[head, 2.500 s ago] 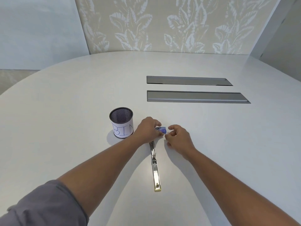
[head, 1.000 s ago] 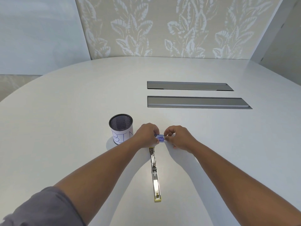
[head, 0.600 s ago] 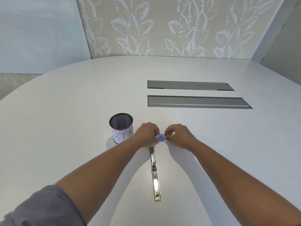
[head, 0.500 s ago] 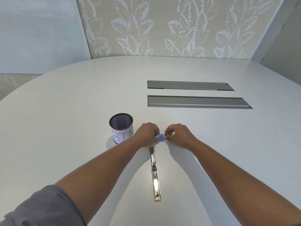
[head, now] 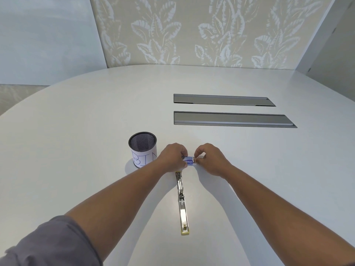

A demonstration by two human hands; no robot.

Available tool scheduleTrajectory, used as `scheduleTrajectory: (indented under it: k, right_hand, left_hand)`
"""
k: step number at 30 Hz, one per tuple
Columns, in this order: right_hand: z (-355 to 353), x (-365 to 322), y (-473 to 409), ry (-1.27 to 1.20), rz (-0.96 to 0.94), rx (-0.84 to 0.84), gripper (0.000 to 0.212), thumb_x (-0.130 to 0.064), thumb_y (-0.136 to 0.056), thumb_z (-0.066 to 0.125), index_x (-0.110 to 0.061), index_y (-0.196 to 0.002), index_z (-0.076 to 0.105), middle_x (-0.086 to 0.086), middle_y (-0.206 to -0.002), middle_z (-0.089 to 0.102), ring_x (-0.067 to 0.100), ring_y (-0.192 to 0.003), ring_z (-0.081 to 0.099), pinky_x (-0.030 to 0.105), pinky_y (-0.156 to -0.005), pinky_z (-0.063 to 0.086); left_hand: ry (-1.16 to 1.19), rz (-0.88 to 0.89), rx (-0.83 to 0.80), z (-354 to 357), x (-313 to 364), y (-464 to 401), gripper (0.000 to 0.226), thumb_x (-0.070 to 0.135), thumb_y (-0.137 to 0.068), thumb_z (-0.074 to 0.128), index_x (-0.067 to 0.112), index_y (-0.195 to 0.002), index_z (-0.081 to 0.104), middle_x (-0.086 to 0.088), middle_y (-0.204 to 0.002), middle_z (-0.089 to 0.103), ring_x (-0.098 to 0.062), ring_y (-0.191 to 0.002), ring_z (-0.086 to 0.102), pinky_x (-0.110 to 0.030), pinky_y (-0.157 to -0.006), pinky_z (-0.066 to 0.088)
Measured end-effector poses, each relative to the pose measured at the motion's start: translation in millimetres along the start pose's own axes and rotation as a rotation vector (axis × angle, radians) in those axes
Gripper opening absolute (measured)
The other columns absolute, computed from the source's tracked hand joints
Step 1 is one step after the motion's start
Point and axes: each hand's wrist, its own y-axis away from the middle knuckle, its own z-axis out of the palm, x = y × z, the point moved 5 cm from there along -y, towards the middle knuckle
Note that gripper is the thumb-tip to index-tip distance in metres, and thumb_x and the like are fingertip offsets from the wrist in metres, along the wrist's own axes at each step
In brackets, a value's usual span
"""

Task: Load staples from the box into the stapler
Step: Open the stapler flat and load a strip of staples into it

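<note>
A small blue and white staple box (head: 188, 160) is held just above the white table, between both hands. My left hand (head: 172, 159) grips its left end. My right hand (head: 208, 158) pinches its right end, where a white edge shows. The stapler (head: 182, 203) lies opened flat on the table below the hands, a long metal strip running toward me with a yellowish tip at the near end. Its far end is hidden under my left hand. No loose staples are visible.
A black mesh cup (head: 143, 148) with a paper label reading BIN stands left of my left hand. Two long grey recessed panels (head: 230, 120) lie in the white table (head: 76, 141) farther back. A leaf-patterned wall rises behind the table.
My right hand has closed in from the right and taken hold of the box's right end. The left hand has kept its grip, and the stapler has not moved.
</note>
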Motion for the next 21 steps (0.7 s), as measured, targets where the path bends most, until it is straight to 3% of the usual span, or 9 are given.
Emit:
scheduleTrajectory:
  k: [9, 14, 18, 21]
  right_hand:
    - [-2.6, -6.4, 9.4, -0.082, -0.042, 0.034, 0.018, -0.013, -0.084, 0.073, -0.026, -0.074, 0.068, -0.028, -0.058, 0.059, -0.005, -0.052, 0.051, 0.009, -0.048, 0.038]
    - [-8.1, -2.0, 13.4, -0.333, 0.014, 0.067, 0.014, -0.01, -0.084, 0.074, -0.019, -0.075, 0.068, -0.009, -0.064, 0.066, 0.003, -0.05, 0.047, 0.017, -0.047, 0.038]
    - [-1.2, -2.1, 22.4, -0.455, 0.039, -0.181, 0.014, -0.002, -0.083, 0.074, -0.013, -0.079, 0.067, -0.002, -0.066, 0.069, 0.012, -0.056, 0.06, 0.024, -0.054, 0.046]
    - [6.2, -2.9, 28.7, -0.38, 0.043, -0.28, 0.012, 0.0, -0.079, 0.073, -0.011, -0.077, 0.067, -0.001, -0.065, 0.068, 0.012, -0.055, 0.055, 0.025, -0.054, 0.044]
  left_hand:
    - [-0.013, 0.01, 0.0, -0.3, 0.7, -0.5, 0.03, 0.014, -0.075, 0.079, 0.011, -0.105, 0.074, -0.003, -0.105, 0.071, -0.022, -0.098, 0.065, -0.033, -0.084, 0.055]
    - [-0.006, 0.006, 0.001, 0.2, -0.3, 0.2, 0.031, 0.014, -0.075, 0.079, 0.012, -0.106, 0.074, -0.003, -0.107, 0.071, -0.022, -0.099, 0.064, -0.032, -0.085, 0.054]
    - [-0.009, 0.005, 0.007, -0.1, 0.8, 0.3, 0.032, 0.016, -0.075, 0.08, 0.013, -0.106, 0.074, -0.002, -0.106, 0.071, -0.02, -0.098, 0.064, -0.029, -0.082, 0.052]
    - [-0.003, 0.003, 0.005, 0.4, 0.2, 0.2, 0.031, 0.017, -0.075, 0.081, 0.013, -0.105, 0.074, -0.001, -0.104, 0.072, -0.02, -0.097, 0.065, -0.026, -0.079, 0.049]
